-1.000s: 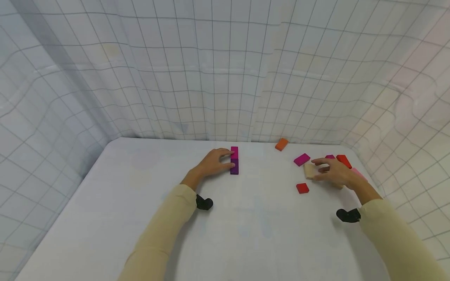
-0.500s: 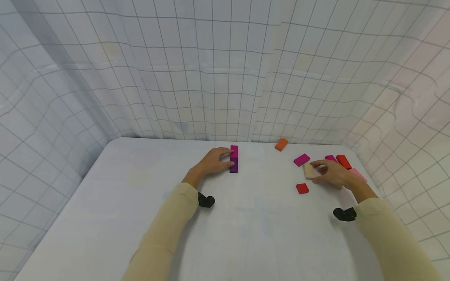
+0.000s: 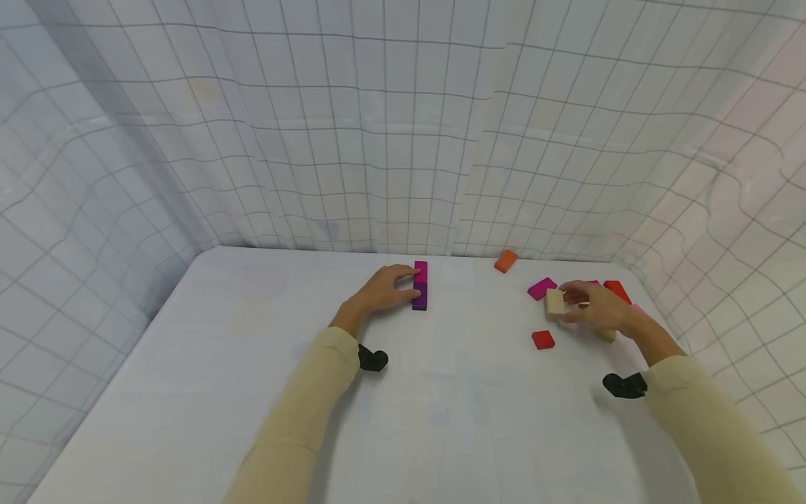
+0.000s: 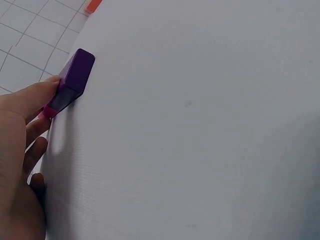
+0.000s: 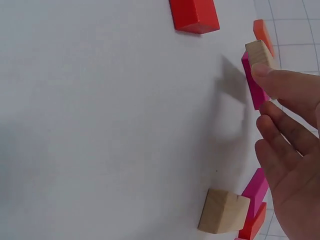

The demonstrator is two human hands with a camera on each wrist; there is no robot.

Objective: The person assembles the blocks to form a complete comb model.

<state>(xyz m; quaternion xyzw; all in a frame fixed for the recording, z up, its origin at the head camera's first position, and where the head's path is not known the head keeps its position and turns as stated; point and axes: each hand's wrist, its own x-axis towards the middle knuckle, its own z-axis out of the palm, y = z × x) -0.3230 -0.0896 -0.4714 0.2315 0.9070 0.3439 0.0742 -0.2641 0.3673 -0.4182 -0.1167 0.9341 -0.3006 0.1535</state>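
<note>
Since half a second before, the pale natural-wood rectangular block [image 3: 555, 303] had come up off the white table [image 3: 466, 406], and we saw it raised in the right hand [image 3: 597, 308], its shadow apart from it in the right-wrist view. We saw the thumb pressed on that block's near face, pinching it with a fingertip probably behind, though the far side was hidden from us; the remaining fingers were loosely bent. Our head view showed the left hand [image 3: 382, 289] well apart from the right, thumb and forefinger spread wide, the thumb touching a dark purple rectangular block [image 3: 420, 297] and the forefinger a bright magenta rectangular block [image 3: 420, 271]; these two lay end to end. Near the raised wood we found a loose magenta-purple flat block [image 3: 542, 288], a small red block [image 3: 543, 340] nearer us and an orange rectangular block [image 3: 506, 261] by the table's far edge. Beneath the right hand we made out a second pale wooden block [image 5: 223, 212], with another magenta block [image 5: 255, 192] just beside it, a red-orange block [image 3: 618, 291] and a partly covered pink block [image 3: 638, 309]. Around the table we saw white grid-patterned cloth [image 3: 352, 140].
</note>
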